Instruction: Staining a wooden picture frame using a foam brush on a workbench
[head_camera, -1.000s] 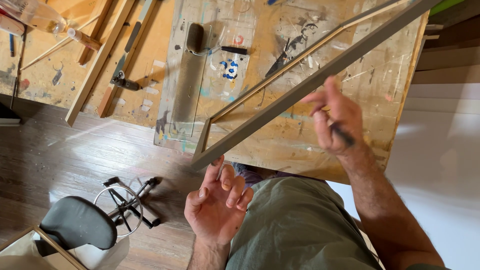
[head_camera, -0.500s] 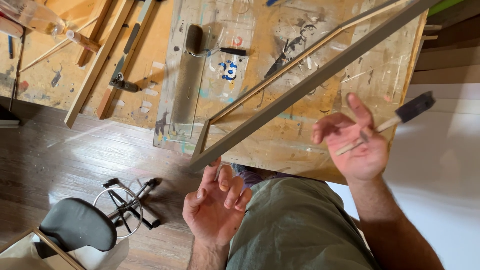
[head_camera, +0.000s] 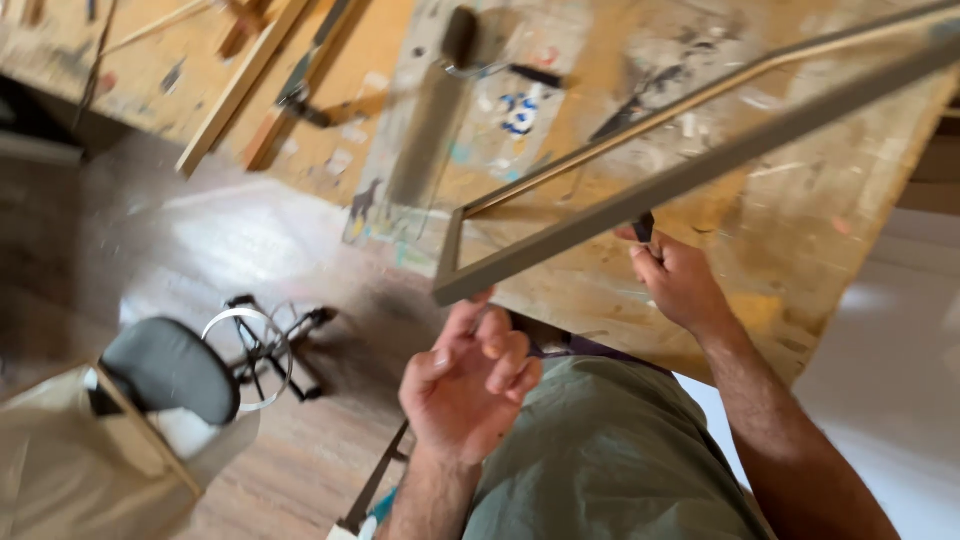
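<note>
A thin grey wooden frame (head_camera: 640, 205) hangs tilted over a paint-stained worktable (head_camera: 800, 250), its near corner pointing at me. My left hand (head_camera: 470, 385) is under that corner, top fingers touching it and the others curled over an empty palm. Further right, my right hand (head_camera: 680, 280) is closed on a dark-handled brush (head_camera: 643, 228). Its tip presses up against the lower edge of the frame's front rail, and the bristles are hidden behind the rail.
Wooden strips (head_camera: 240, 85), a metal clamp (head_camera: 300, 95) and a dark-handled tool (head_camera: 460, 35) lie on the far part of the table. A black-seated stool (head_camera: 170, 365) and a wire stand (head_camera: 265, 345) stand on the wooden floor at the left.
My right hand, which held the brush out to the right away from the frame, has brought it back against the front rail. My left hand has stayed under the corner.
</note>
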